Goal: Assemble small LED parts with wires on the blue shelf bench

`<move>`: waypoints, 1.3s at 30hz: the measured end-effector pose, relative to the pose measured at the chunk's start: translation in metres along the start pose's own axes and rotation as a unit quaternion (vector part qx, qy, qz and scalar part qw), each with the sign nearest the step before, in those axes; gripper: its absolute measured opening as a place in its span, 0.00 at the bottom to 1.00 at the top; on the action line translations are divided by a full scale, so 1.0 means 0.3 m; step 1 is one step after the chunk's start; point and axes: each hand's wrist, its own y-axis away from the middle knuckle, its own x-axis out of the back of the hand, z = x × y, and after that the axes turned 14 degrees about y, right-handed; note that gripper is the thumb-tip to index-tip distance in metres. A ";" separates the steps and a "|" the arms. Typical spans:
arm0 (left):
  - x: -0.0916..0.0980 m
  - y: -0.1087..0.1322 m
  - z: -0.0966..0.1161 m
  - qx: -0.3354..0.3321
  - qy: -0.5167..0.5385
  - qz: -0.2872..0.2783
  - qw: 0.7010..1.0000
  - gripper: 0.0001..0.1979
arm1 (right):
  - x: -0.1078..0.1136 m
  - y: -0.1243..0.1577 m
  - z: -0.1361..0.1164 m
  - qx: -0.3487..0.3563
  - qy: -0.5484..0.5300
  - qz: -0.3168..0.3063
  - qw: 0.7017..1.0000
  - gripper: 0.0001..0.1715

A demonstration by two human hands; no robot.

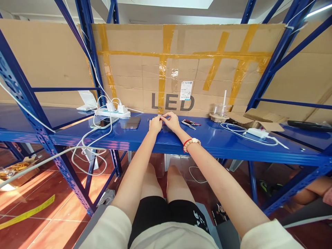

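My left hand (155, 125) and my right hand (172, 122) meet over the blue shelf top (178, 141), fingertips close together. Both are closed, the fingers pinched around something small and dark with a hint of red, mostly hidden and too small to name. Just right of my right hand lie a silver pen (188, 125) and a red and black pen (192, 122). Tiny bits (148, 120) rest left of my left hand. Farther left, a dark phone (131, 123) lies flat beside a white-edged phone (104, 123) with a cable on it.
A white power strip (103, 112) with plugged chargers stands at the back left, its cables looping over the front edge. A plastic cup with a straw (220, 110), an opened cardboard box (264, 119) and a white adapter (257, 132) sit at right. Cardboard (129, 72) walls the back.
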 end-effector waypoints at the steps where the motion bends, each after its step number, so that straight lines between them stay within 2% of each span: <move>1: 0.000 0.000 0.000 -0.001 -0.003 -0.001 1.000 0.16 | -0.003 -0.001 0.003 0.002 0.000 -0.003 1.000 0.15; 6: 0.006 0.003 0.003 0.008 -0.012 -0.004 1.000 0.16 | -0.015 0.000 0.009 0.016 0.008 -0.013 1.000 0.15; 9: 0.009 0.006 0.007 0.019 -0.021 0.014 0.999 0.15 | -0.007 0.003 0.000 0.005 0.028 0.000 1.000 0.19; 14: 0.002 0.006 0.010 0.061 -0.016 0.043 0.997 0.15 | 0.039 0.009 -0.012 -0.124 0.070 0.076 0.987 0.27; 16: -0.001 0.006 0.011 0.071 -0.007 0.042 0.997 0.16 | 0.052 0.014 -0.013 -0.161 0.085 0.080 0.980 0.27; 19: -0.001 0.008 0.016 0.072 0.002 0.038 0.997 0.17 | 0.052 0.021 -0.012 -0.153 0.127 0.024 0.980 0.21; 22: 0.003 0.013 0.021 0.077 0.011 0.038 0.996 0.17 | 0.040 0.026 -0.012 -0.104 0.186 -0.047 0.976 0.16; 24: 0.004 0.017 0.024 0.076 0.014 0.037 0.996 0.18 | 0.030 0.027 -0.010 -0.071 0.215 -0.071 0.971 0.15; 28: 0.006 0.025 0.028 0.063 0.015 0.029 0.997 0.17 | 0.011 0.020 0.003 -0.034 0.268 -0.110 0.957 0.19; 31: 0.005 0.028 0.028 0.062 0.015 0.023 0.998 0.16 | 0.002 0.001 0.016 -0.018 0.294 -0.195 0.936 0.23; 34: 0.002 0.028 0.025 0.063 0.016 0.021 0.998 0.16 | 0.003 -0.034 0.020 0.006 0.321 -0.254 0.912 0.26; 36: 0.002 0.028 0.024 0.062 0.017 0.021 0.998 0.16 | 0.004 -0.060 0.020 0.013 0.334 -0.275 0.902 0.25; 39: 0.004 0.031 0.026 0.063 0.017 0.020 0.998 0.16 | -0.002 -0.086 0.024 0.001 0.344 -0.262 0.902 0.20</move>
